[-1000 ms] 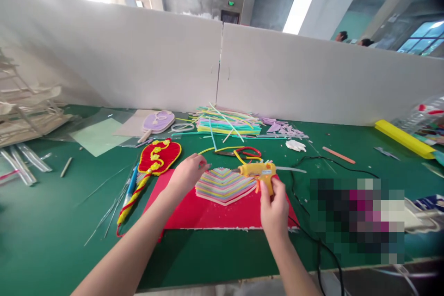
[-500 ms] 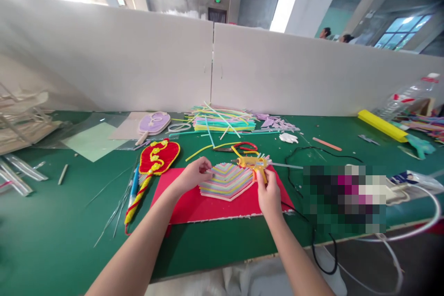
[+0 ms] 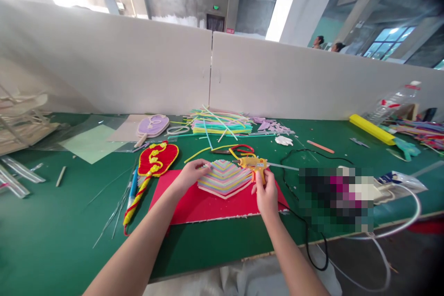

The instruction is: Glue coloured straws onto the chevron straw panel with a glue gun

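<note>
A yellow hot glue gun [image 3: 254, 163] is gripped in my right hand [image 3: 266, 189], its nozzle pointing left above the striped panel's upper right edge. A clear glue stick [image 3: 282, 166] sticks out of its back. The striped panel [image 3: 225, 180] is made of pastel strips laid in nested V shapes and lies on a red sheet [image 3: 215, 209]. My left hand [image 3: 190, 175] is at the panel's upper left edge, its bent fingertips closed on that edge. Behind the panel are red-handled scissors [image 3: 241, 149] and a yellow strip [image 3: 204, 149].
A red and yellow fan [image 3: 157, 159] lies left of the red sheet. A pile of coloured strips [image 3: 222, 122] and a purple fan [image 3: 152, 125] lie farther back. A black cable [image 3: 307, 222] runs at right, near a blurred patch. A plastic bottle [image 3: 395, 101] stands by the white partition [image 3: 294, 74].
My left fingers have uncurled somewhat and reach onto the panel's edge. The glue gun stays in my right hand, almost in the same place over the panel. The camera view has shifted slightly.
</note>
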Motion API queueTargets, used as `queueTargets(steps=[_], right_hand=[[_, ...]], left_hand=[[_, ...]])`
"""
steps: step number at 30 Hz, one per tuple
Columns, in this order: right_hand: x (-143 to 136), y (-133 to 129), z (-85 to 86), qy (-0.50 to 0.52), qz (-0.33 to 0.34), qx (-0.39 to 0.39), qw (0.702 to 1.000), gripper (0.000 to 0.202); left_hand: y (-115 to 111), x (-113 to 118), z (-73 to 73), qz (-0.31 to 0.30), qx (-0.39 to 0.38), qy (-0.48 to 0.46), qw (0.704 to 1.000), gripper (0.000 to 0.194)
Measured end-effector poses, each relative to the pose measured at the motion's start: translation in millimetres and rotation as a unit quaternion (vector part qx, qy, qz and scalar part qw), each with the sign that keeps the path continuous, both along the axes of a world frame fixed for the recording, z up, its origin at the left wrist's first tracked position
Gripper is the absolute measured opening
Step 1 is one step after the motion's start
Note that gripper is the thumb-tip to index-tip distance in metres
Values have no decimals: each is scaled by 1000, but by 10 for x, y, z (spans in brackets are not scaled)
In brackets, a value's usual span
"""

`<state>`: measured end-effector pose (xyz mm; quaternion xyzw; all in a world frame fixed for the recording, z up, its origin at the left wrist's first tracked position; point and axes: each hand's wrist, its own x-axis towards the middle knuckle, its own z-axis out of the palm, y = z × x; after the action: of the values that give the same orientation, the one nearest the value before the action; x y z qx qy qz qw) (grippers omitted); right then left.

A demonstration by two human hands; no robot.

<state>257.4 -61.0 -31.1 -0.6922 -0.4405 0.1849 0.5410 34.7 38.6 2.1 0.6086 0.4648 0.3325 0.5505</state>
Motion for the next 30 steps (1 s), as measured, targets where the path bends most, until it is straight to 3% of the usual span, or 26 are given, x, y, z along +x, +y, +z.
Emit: queueTargets(steps=[8,17,23,30], right_hand=[[-35,15,-16,14,39,-15,999,57],[-12,8,14,20,50,-14,998,54],[8,24,-31,25,39,6,999,50],[26,8,-38,25,-8,83,996,43]], left_hand=[[5,19,-11,38,14,-7,999,42],[-13,-55,19,-30,-54,-33,998,45],[38,-112,32,-8,-96,-109,989,47],[18,-77,95,26,-168,-256,952,31]])
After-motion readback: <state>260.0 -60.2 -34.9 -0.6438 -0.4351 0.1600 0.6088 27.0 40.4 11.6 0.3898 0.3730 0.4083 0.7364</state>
